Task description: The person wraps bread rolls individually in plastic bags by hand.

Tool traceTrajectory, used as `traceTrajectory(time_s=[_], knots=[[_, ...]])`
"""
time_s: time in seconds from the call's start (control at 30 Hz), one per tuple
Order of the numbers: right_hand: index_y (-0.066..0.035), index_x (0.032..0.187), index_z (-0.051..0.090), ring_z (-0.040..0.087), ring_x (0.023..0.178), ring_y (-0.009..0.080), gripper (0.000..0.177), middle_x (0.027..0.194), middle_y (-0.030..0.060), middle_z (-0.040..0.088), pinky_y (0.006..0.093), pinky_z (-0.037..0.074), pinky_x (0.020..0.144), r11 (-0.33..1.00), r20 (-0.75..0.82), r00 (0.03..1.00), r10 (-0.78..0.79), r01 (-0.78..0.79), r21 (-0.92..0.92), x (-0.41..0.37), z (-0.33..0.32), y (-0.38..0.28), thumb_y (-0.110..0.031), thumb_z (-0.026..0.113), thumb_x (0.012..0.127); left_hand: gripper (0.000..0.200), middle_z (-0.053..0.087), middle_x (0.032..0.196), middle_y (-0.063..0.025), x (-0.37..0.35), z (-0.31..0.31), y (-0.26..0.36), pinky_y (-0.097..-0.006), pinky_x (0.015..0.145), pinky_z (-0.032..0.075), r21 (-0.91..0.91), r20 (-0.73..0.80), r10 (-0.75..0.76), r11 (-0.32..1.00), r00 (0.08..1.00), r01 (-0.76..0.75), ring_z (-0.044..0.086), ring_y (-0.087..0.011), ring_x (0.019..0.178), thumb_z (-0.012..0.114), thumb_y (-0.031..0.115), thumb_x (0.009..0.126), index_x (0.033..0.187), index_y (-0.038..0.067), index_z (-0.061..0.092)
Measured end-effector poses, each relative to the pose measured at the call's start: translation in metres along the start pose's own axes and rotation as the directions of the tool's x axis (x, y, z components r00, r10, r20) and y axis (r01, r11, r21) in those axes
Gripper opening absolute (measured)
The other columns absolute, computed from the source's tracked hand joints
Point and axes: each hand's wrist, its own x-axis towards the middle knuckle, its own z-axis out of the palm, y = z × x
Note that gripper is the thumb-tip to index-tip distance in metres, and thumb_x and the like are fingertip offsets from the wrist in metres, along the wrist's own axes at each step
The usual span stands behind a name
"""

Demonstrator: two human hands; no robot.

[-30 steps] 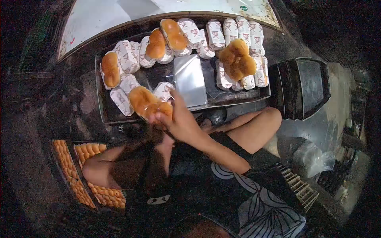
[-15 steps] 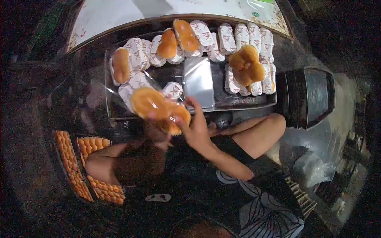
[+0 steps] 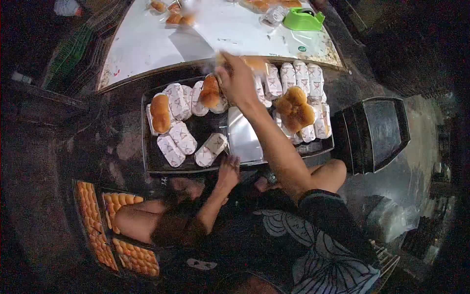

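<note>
My right hand (image 3: 237, 81) reaches over the back edge of the tray (image 3: 196, 171), fingers closed on a blurred bagged bun (image 3: 255, 63). At the tray's front edge, my left hand (image 3: 229, 170) is beside a stack of clear plastic bags (image 3: 245, 139); its fingers are too dim to read. Paper-wrapped pieces with red marks (image 3: 182, 137) line the tray, one (image 3: 211, 150) near my left hand. Golden buns lie on top at the left (image 3: 160, 114) and centre (image 3: 210, 91), with a cluster (image 3: 295, 109) at the right.
The white table (image 3: 142, 44) beyond the tray holds bagged buns (image 3: 180, 19) and a green tape dispenser (image 3: 304, 19). Stacked dark trays (image 3: 377, 134) stand at the right. Trays of buns (image 3: 134, 256) lie at the lower left, a clear plastic bag (image 3: 391, 215) at the lower right.
The buns held low between my hands are gone from there. My right hand has moved up and away with a bagged bun; my left has lowered to the tray's front edge. The view has tilted up.
</note>
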Motion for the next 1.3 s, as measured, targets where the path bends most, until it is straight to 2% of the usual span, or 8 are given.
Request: traceTrajectory(time_s=[0.07,0.3,0.47,0.93,1.0,1.1,1.2,1.3], knots=[[0.0,0.12,0.04,0.048,0.101,0.0358,0.052,0.105,0.0221,0.052,0.041,0.035,0.088,0.975,0.073,0.977,-0.2,0.206,-0.083,-0.02,0.011,-0.001,-0.016,0.059,0.074,0.037,0.043,0.116,-0.0206,-0.008,0.05,-0.046,-0.0412,0.086,0.038,-0.021,0.73,-0.084,0.989,0.678,0.145,0.047,-0.0363,0.101,0.045,0.022,0.083,0.112,-0.001,0.043],[0.0,0.096,0.056,0.052,0.076,0.0107,0.034,0.083,0.0055,0.058,0.026,0.042,0.069,0.686,0.78,0.388,0.491,-0.724,-0.071,-0.278,-0.069,0.021,-0.029,0.059,0.08,0.013,0.058,0.078,-0.0155,0.024,-0.002,-0.012,-0.0396,0.06,0.047,-0.072,0.022,0.347,0.936,0.938,-0.345,0.059,-0.033,0.073,0.053,0.006,0.068,0.079,0.002,0.058],[0.0,0.094,0.056,0.053,0.076,0.0115,0.028,0.08,0.0066,0.059,0.0272,0.042,0.069,0.6,0.633,0.451,0.629,-0.8,-0.027,-0.294,-0.069,0.006,-0.025,0.059,0.08,0.016,0.058,0.085,-0.0186,0.036,-0.024,-0.001,-0.0388,0.066,0.048,0.074,0.69,-0.023,0.996,0.723,-0.039,0.059,-0.0322,0.078,0.057,0.009,0.068,0.081,0.0,0.059],[-0.001,0.094,0.056,0.054,0.053,0.0292,0.02,0.063,0.0147,0.055,0.0384,0.04,0.048,0.814,0.333,0.745,0.578,-0.558,-0.163,-0.223,-0.064,0.02,-0.016,0.052,0.081,0.013,0.056,0.069,-0.0093,0.031,-0.073,0.047,-0.0292,0.058,0.042,-0.617,-0.013,-0.269,0.76,0.963,0.204,0.054,-0.0209,0.063,0.064,0.015,0.07,0.078,0.006,0.064],[0.001,0.108,0.053,0.057,0.062,0.0223,0.03,0.076,0.0108,0.061,0.0341,0.045,0.058,0.094,0.712,0.26,0.653,-0.96,0.264,-0.193,-0.075,0.028,-0.018,0.049,0.084,0.013,0.054,0.07,-0.0072,0.02,-0.084,0.059,-0.0274,0.061,0.042,-0.572,0.064,-0.287,0.775,0.956,0.271,0.052,-0.019,0.066,0.063,0.013,0.072,0.081,0.005,0.065],[0.001,0.118,0.045,0.053,0.074,0.0145,0.038,0.102,0.0079,0.057,0.0229,0.044,0.063,0.193,0.408,0.533,0.741,-0.752,0.631,-0.187,-0.026,0.008,-0.022,0.041,0.089,0.022,0.055,0.079,-0.0061,0.017,-0.086,0.06,-0.0272,0.071,0.041,-0.714,-0.049,-0.48,0.63,0.876,0.305,0.053,-0.0168,0.075,0.06,0.017,0.077,0.094,0.003,0.061],[-0.002,0.13,0.025,0.044,0.109,0.0196,0.051,0.128,0.0128,0.038,0.0292,0.04,0.087,-0.291,0.539,0.507,0.673,-0.489,0.822,-0.18,0.0,-0.035,-0.03,0.038,0.09,0.039,0.054,0.103,-0.0046,0.014,-0.061,0.016,-0.0291,0.085,0.039,-0.758,0.547,-0.55,-0.645,0.631,0.096,0.051,-0.0182,0.093,0.048,0.019,0.084,0.119,0.003,0.043],[-0.004,0.131,0.022,0.039,0.116,0.025,0.047,0.13,0.0119,0.034,0.036,0.034,0.097,-0.52,0.939,0.307,0.154,-0.783,0.341,-0.226,0.02,-0.018,-0.023,0.037,0.09,0.042,0.051,0.106,-0.0088,-0.013,-0.073,-0.052,-0.0363,0.089,0.039,-0.899,0.336,-0.38,-0.402,0.862,0.173,0.049,-0.0211,0.101,0.045,0.015,0.086,0.126,0.008,0.034]])
